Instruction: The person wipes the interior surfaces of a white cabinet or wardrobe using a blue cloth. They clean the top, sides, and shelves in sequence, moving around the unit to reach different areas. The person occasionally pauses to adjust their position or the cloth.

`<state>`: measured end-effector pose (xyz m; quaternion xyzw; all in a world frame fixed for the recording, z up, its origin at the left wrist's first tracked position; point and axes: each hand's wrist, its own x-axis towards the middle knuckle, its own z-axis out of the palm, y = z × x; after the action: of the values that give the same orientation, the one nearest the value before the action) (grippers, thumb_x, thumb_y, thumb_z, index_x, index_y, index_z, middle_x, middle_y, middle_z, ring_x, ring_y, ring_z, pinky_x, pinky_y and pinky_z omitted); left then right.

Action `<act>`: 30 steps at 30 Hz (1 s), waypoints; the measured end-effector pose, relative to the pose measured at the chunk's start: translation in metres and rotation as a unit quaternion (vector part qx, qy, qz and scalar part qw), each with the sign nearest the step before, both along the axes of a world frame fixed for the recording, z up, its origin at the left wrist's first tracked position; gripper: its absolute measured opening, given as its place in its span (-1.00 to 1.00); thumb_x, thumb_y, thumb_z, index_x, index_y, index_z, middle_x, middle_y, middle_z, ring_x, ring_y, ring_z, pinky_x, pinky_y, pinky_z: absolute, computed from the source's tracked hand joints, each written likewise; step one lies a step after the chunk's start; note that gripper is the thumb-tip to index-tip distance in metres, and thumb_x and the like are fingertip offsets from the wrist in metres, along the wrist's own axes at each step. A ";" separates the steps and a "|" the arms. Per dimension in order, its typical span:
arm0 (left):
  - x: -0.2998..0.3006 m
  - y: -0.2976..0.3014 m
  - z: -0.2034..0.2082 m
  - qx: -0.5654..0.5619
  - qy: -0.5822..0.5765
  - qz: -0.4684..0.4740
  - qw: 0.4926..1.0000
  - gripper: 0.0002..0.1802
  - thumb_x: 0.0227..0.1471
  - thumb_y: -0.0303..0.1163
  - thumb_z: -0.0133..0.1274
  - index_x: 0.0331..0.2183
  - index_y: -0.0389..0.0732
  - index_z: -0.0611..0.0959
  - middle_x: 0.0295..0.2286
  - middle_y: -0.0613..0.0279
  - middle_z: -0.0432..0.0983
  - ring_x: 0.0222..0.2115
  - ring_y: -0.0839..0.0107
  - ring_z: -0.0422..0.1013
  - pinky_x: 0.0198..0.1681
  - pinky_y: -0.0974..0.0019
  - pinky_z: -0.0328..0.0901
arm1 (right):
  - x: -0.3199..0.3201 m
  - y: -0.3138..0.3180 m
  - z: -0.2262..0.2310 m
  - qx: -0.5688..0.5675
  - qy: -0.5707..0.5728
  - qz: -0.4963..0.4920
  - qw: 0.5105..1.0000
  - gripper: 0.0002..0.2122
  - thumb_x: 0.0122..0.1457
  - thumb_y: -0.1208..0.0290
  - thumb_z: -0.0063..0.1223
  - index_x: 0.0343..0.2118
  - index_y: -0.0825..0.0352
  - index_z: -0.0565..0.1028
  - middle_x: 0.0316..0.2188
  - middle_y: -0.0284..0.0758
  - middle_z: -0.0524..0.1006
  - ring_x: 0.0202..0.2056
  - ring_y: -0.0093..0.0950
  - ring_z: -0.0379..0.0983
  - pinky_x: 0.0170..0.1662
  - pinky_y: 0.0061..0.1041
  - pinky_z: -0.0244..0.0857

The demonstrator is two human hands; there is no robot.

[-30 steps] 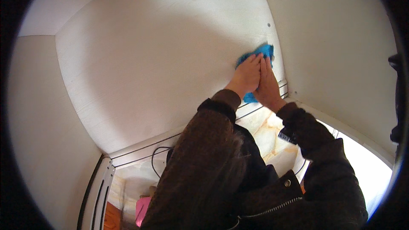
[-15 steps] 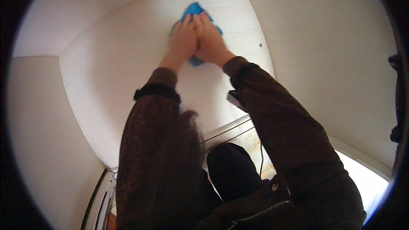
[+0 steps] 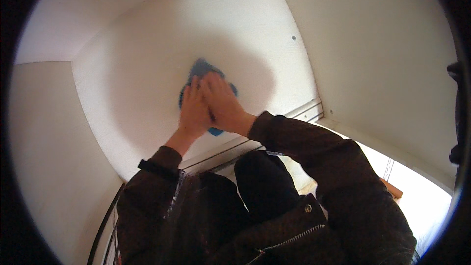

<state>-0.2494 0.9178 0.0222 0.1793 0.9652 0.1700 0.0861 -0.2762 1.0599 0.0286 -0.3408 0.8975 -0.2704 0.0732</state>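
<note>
A blue cloth (image 3: 200,65) lies on the pale shelf panel (image 3: 142,98) of a cabinet. Both my hands press down on it side by side, near the panel's front edge. My left hand (image 3: 194,113) rests flat with fingers stretched forward. My right hand (image 3: 223,105) also lies flat, its fingers against the left ones. Cloth shows beyond the fingertips, at both sides and below the palms; the hands hide the rest of it.
Pale side walls stand at the left (image 3: 44,127) and right (image 3: 382,59). Screw heads (image 3: 294,38) dot the panel's right border. A grooved rail (image 3: 221,152) runs along the front edge, above my knees (image 3: 265,181).
My two hands and the blue cloth have come back toward me across the panel, from its far part to near the front edge. My elbows are more bent.
</note>
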 end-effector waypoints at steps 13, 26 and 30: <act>-0.093 0.118 -0.018 0.130 -0.036 -0.277 0.951 -0.41 -0.08 -0.29 0.11 -0.01 -0.38 0.47 0.08 -0.03 0.29 0.15 -0.03 0.14 0.19 0.04 0.09 | -0.027 0.144 -0.011 0.206 0.129 -0.149 0.959 -0.02 -0.10 0.01 0.30 0.22 0.57 0.02 0.18 0.30 0.07 0.22 0.16 0.03 0.25 -0.03 -0.04; -0.028 -0.042 -0.004 -0.075 0.062 -0.049 0.994 -0.36 0.13 -0.27 -0.04 0.22 -0.14 0.22 0.25 0.12 0.05 0.27 0.06 -0.05 0.30 0.04 -0.08 | -0.117 0.154 -0.035 0.286 0.167 -0.266 0.905 -0.15 0.19 -0.22 -0.23 0.21 0.61 0.07 0.20 0.23 0.09 0.23 0.08 0.02 0.25 -0.07 -0.03; -0.014 -0.036 -0.010 -0.041 0.058 -0.025 0.997 -0.33 0.13 -0.20 -0.03 0.23 -0.12 0.20 0.27 0.14 -0.03 0.29 0.06 -0.12 0.30 -0.01 -0.13 | -0.118 0.155 -0.045 0.296 0.158 -0.277 0.900 -0.17 0.22 -0.18 -0.26 0.21 0.62 0.07 0.19 0.23 0.09 0.22 0.08 0.04 0.26 -0.10 -0.02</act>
<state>-0.2637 0.8822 0.0120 0.2096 0.9699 0.1170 0.0421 -0.3938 1.2151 -0.0164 -0.0798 0.9940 0.0561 -0.0502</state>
